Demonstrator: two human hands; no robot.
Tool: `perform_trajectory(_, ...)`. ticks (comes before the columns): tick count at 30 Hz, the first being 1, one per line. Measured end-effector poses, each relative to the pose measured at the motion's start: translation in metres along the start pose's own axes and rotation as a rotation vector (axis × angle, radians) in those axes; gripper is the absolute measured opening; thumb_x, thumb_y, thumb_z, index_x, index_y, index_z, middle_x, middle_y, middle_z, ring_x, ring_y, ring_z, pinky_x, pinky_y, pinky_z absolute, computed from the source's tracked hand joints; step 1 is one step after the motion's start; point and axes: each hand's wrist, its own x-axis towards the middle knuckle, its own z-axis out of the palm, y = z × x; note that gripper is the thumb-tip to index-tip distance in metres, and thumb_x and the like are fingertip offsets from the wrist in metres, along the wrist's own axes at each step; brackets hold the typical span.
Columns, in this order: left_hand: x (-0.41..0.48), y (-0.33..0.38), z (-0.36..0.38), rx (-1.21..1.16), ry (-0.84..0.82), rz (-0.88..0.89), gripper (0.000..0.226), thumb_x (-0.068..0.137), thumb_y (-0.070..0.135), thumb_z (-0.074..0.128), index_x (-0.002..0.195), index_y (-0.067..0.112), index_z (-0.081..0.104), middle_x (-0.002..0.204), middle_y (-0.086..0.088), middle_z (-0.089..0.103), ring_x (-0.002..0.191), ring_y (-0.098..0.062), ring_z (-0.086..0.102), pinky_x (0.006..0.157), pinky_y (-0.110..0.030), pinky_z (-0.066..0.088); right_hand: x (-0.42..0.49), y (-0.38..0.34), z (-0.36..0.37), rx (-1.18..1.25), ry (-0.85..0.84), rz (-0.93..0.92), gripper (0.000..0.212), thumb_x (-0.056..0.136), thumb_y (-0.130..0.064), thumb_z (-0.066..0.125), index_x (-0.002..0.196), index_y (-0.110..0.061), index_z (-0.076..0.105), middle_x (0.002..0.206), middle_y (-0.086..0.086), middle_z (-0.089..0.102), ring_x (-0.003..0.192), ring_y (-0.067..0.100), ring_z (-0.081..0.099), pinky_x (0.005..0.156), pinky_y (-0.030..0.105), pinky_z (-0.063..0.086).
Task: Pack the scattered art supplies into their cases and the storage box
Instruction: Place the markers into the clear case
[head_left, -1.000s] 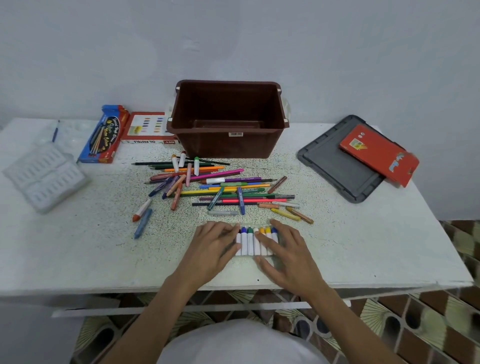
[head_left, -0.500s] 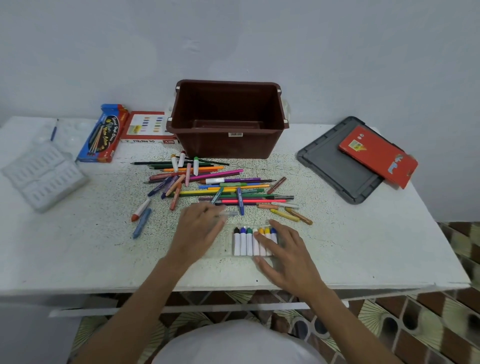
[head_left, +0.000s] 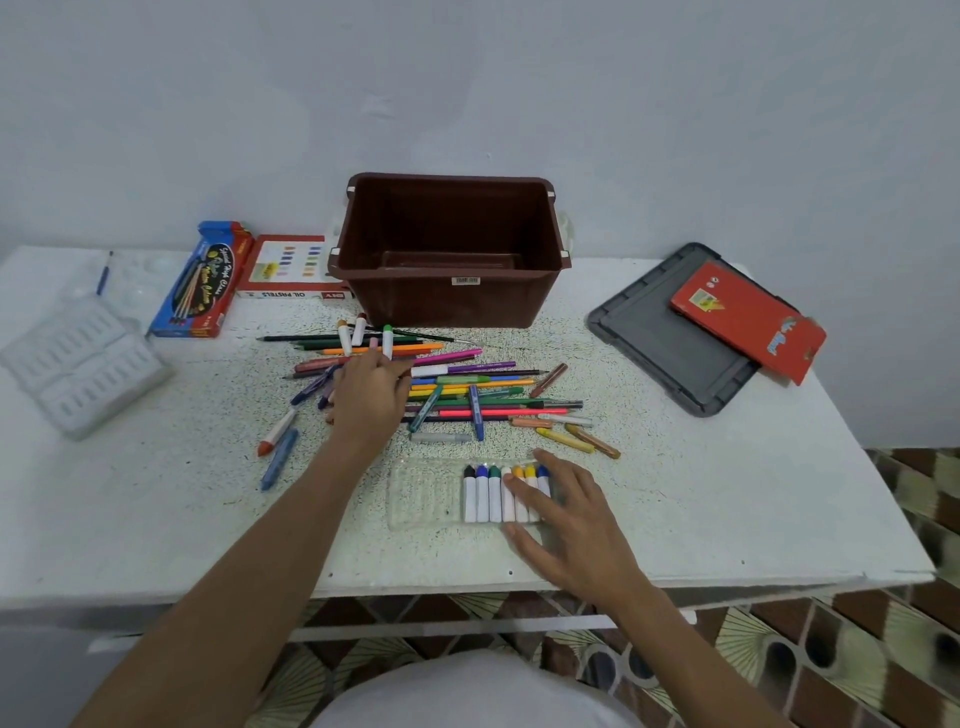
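Your left hand (head_left: 371, 400) lies over the pile (head_left: 493, 413) in front of the box (head_left: 452, 306); whether it grips anything cannot be told. Your right hand (head_left: 566, 519) rests flat, fingers straight, on the markers (head_left: 482, 499) in the clear tray (head_left: 421, 493).

Open tabletop (head_left: 727, 493) runs wide across the lower right and lower left of the frame. Centre is jammed: the pile of pens and crayons (head_left: 488, 400) sprawls right up to the brown box (head_left: 447, 304), clear tray (head_left: 421, 493) just below it. Grey lid (head_left: 660, 343) and red case (head_left: 748, 317) block the upper right, white trays (head_left: 83, 364) the left edge.
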Motion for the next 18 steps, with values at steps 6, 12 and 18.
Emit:
perform_trajectory(6,0.003,0.010,-0.006,-0.201,0.065,-0.023,0.023,0.094,0.026,0.061,0.113,0.016,0.068,0.099,-0.003,0.061,0.092,-0.021,0.057,0.084,-0.043,0.049,0.000,0.000,-0.001,0.007,0.003,-0.002,0.049,0.094,-0.052,0.059,0.136,-0.027,0.058,0.147,0.009,0.044,0.127,0.027,0.045,0.102,0.039,0.042)
perform_trajectory(12,-0.018,0.040,-0.039,-0.761,0.077,-0.229,0.020,0.093,0.013,0.064,0.112,0.010,0.067,0.099,0.002,0.070,0.087,0.001,0.065,0.077,-0.010,0.052,0.001,-0.001,-0.001,-0.003,-0.003,0.009,0.050,0.094,-0.054,0.057,0.136,-0.027,0.058,0.147,0.009,0.045,0.128,0.026,0.044,0.103,0.038,0.041)
perform_trajectory(18,-0.060,0.045,-0.051,-1.013,-0.098,-0.340,0.020,0.093,0.004,0.060,0.111,0.010,0.067,0.093,-0.002,0.072,0.081,0.001,0.066,0.070,-0.010,0.049,0.001,-0.001,-0.002,-0.003,-0.012,0.009,0.049,0.094,-0.052,0.058,0.136,-0.027,0.058,0.147,0.009,0.044,0.128,0.027,0.044,0.103,0.039,0.041)
